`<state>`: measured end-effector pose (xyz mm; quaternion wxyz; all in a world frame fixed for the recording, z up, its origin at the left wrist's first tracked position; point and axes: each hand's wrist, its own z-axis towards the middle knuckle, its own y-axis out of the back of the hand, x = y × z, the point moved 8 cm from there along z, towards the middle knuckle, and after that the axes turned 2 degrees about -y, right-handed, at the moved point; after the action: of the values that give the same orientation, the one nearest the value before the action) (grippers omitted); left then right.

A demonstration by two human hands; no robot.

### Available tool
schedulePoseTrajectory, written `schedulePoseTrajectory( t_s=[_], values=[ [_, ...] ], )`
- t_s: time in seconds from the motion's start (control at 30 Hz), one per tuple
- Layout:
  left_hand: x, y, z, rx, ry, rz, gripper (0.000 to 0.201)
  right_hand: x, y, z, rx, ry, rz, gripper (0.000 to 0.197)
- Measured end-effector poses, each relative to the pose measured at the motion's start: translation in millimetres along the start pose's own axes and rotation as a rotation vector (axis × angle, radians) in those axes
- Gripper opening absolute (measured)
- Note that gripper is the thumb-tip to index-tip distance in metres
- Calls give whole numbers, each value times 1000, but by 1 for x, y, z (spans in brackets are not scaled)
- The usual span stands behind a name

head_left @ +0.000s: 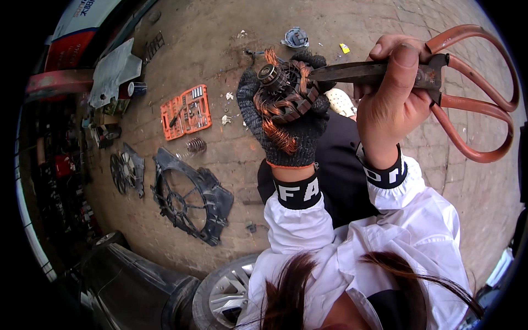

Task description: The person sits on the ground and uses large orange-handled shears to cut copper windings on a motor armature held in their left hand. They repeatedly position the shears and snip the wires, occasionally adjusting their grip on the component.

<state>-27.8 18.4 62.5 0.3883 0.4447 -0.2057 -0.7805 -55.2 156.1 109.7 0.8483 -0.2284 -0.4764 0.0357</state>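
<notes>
My left hand, in a dark knitted glove with an orange hem, is wrapped round a motor armature. Frayed copper wire sticks out above and hangs below its dark slotted core, and a ringed shaft end faces up-left. Bare, my right hand grips large scissors around the blades near the pivot, with the thumb on top. Their reddish looped handles point right, outside my fingers. The blades look closed together, and the tip reaches the armature's right side; whether it goes into the windings is hard to see.
An orange socket set case lies open on the brick floor, left of my hands. Nearer are a coil spring, a black fan shroud and a smaller fan. A car wheel stands at the lower left. Beyond the armature lies a grey round part.
</notes>
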Motion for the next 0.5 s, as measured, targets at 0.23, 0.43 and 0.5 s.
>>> schedulePoseTrajectory(
  t_s=[0.23,0.43,0.5],
  values=[
    [22,-12,-12,-109,331,-1050,26,-5,-5,-14,-46,-74,36,24],
    [23,-17,-16,-179,326,-1437,26,-6,-6,-22,-8,4,-135,32],
    [24,-18,-16,-190,345,-1300,26,-6,-5,-22,11,-46,-148,33]
  ],
)
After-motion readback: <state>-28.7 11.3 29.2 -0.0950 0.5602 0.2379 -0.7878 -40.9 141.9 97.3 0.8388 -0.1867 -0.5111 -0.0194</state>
